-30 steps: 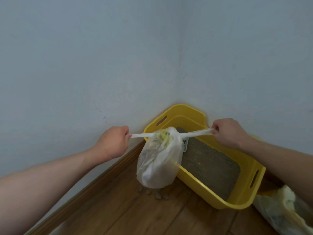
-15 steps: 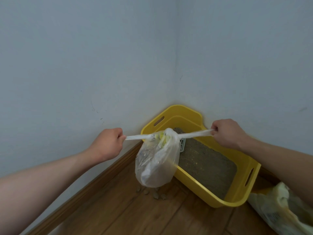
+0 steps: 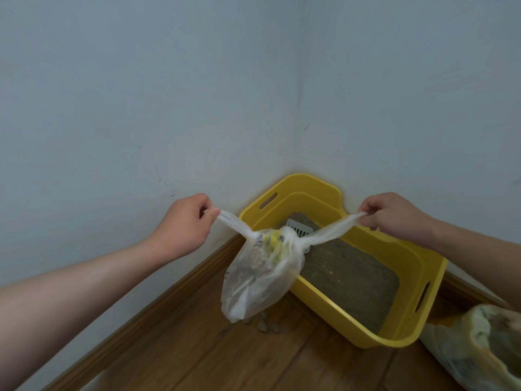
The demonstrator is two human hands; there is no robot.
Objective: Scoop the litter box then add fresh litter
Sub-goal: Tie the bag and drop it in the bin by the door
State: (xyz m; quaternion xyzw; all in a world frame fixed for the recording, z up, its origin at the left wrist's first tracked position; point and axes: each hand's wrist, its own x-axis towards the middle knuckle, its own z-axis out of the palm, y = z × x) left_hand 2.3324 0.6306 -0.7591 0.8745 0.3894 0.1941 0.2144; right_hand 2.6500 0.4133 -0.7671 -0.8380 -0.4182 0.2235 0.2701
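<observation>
The thin translucent plastic bag (image 3: pixel 259 277) now sags lower; left hand (image 3: pixel 183 224) and right hand (image 3: pixel 394 218) pinch its handles (image 3: pixel 234 225) from above.

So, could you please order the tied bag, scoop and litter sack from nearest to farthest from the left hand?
1. Tied bag: handle gripped by the left hand.
2. Scoop: inside the box.
3. Litter sack: far lower right.

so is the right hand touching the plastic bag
Touching. The head view shows the right hand pinching one stretched handle of the plastic bag in its curled fingers.
</observation>
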